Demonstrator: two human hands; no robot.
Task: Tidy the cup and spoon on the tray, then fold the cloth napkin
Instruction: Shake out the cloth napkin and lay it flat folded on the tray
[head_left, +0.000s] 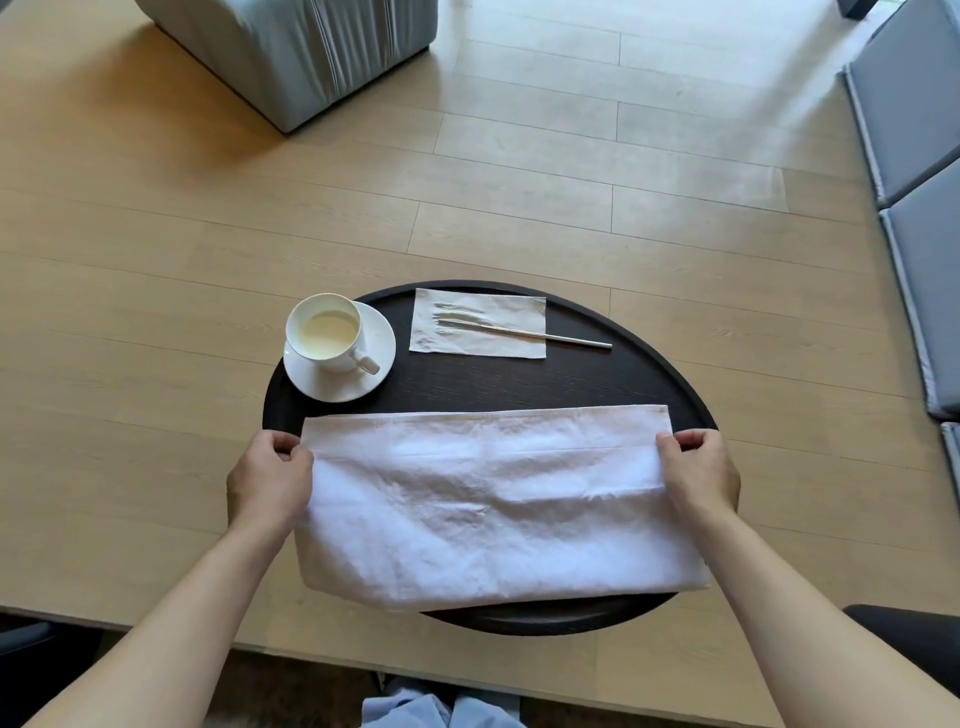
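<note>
A white cloth napkin (493, 499) lies folded into a wide band across the near half of the round dark tray (519, 384). My left hand (270, 478) pinches its left end and my right hand (698, 475) pinches its right end. At the tray's far left, a white cup (324, 332) with pale liquid stands on a white saucer (374, 364), which overhangs the rim a little. A thin metal utensil (524, 332), its head blurred, rests on a small paper napkin (478, 322) at the far middle.
The tray sits on a light wooden surface (156, 312) whose near edge runs just below it. A grey upholstered stool (291, 52) stands at the back left. Grey cushions (914, 156) line the right side.
</note>
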